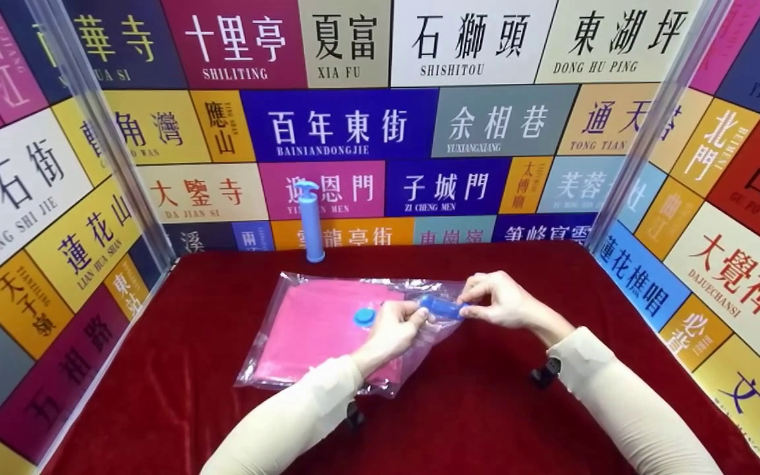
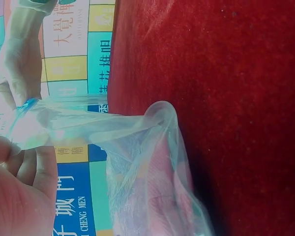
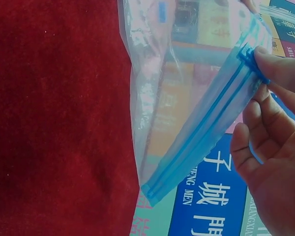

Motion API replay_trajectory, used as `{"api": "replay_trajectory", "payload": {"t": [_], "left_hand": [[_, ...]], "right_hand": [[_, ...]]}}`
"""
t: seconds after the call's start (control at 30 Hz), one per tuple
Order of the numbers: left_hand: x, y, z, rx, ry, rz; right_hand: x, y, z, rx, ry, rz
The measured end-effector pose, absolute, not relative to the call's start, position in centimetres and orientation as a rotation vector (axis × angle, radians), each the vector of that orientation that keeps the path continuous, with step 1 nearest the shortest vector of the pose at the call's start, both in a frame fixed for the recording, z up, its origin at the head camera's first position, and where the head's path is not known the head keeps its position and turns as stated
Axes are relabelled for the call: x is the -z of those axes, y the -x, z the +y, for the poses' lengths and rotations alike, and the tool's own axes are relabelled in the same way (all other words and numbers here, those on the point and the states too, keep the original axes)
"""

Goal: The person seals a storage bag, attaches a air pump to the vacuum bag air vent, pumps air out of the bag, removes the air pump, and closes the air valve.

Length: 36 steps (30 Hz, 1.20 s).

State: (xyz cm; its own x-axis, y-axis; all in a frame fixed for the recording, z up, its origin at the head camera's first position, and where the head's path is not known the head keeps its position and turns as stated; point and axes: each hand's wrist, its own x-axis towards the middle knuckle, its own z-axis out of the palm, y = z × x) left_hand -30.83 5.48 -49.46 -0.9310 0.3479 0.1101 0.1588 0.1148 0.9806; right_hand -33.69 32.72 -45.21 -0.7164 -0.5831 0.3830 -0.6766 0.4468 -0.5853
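Clear zip bag (image 1: 417,349), super crinkly, folded pink stuff (image 1: 317,323) inside, round blue valve (image 1: 364,317), blue-striped mouth (image 3: 201,130), left hand (image 1: 390,332) pinching its edge, right hand (image 1: 504,302) pinching the slider (image 3: 250,59)

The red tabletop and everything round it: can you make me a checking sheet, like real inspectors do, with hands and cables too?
Surface: dark red cloth, plush-looking.
Job's things: clear bag with a pink folded item inside, a round blue cap and a blue zip; blue pump upright beyond the bag.
Clutter: nothing seen.
Left grip: left hand pinches the bag's edge near the zip.
Right grip: right hand pinches the blue slider on the zip.
Cables: nothing seen.
Surroundings: walls of colourful lettered panels, behind and on both sides.
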Motion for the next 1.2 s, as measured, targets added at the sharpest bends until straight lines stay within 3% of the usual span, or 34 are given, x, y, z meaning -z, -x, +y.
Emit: {"api": "replay_trajectory", "payload": {"t": [1.2], "left_hand": [[49.3,30.4,4.0,-1.983,-0.414,2.165]], "right_hand": [[44.9,34.8,32.8,-0.993,-1.042,-2.636]]}}
